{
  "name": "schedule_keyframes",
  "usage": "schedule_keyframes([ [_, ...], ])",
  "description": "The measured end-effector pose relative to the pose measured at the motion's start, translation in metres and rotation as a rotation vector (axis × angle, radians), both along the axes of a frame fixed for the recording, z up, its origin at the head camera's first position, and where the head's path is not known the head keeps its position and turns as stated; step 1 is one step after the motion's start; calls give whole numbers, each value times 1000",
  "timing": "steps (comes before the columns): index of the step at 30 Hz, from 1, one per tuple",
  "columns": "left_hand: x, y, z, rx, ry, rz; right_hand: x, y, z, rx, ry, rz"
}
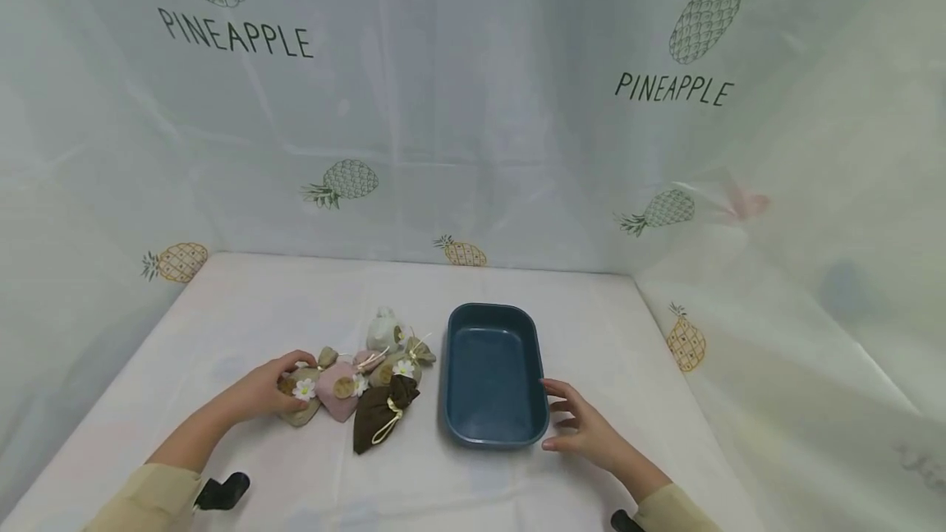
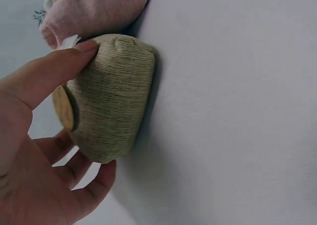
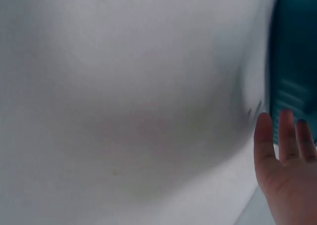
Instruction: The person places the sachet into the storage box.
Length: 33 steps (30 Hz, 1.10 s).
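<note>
My left hand (image 1: 266, 388) grips a beige striped cloth pouch (image 2: 116, 96), thumb on one side and fingers on the other; a round wooden tag and a white flower decorate it. Right against it lies a pink pouch (image 1: 338, 391), also with a round tag. A dark brown drawstring pouch (image 1: 375, 419) with a pale cord is nearer the front. My right hand (image 1: 587, 429) is at the right side of an empty deep-blue rectangular dish (image 1: 493, 384), its fingers loosely extended and the fingertips right by the wall.
Behind the pink pouch are a white pouch (image 1: 383, 329) and another beige pouch (image 1: 423, 351) with a tied neck. A white cloth (image 1: 296, 491) covers the table. Pineapple-print sheeting (image 1: 473, 105) hangs along the back and sides.
</note>
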<state>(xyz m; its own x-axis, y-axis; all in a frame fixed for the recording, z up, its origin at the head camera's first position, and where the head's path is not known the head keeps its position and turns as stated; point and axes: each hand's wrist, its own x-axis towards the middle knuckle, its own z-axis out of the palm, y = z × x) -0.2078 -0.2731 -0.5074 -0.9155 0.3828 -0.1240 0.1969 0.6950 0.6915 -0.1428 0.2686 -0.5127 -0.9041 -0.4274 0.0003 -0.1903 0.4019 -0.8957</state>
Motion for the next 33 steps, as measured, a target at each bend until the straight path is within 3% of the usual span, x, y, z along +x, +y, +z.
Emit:
schedule_keyframes([
  [5, 5, 1, 0, -33, 96, 70, 1, -5, -3, -2, -17, -43],
  [8, 9, -1, 6, -43, 145, 131, -1, -9, -2, -17, -22, -57],
  [13, 14, -2, 23, -27, 226, 186, 0, -13, -1, -16, -30, -88],
  [17, 15, 6, 39, -15, 256, 196, 1, -13, -4, 1, -45, -141],
  [21, 15, 21, 54, 12, 255, 210, 0, -12, -10, -7, -76, -180],
  [26, 13, 51, 71, 49, 247, 203, -1, -11, -11, -14, -96, -169],
  [33, 3, 97, 79, 129, 244, 146, -6, -8, -14, -16, -109, -147],
])
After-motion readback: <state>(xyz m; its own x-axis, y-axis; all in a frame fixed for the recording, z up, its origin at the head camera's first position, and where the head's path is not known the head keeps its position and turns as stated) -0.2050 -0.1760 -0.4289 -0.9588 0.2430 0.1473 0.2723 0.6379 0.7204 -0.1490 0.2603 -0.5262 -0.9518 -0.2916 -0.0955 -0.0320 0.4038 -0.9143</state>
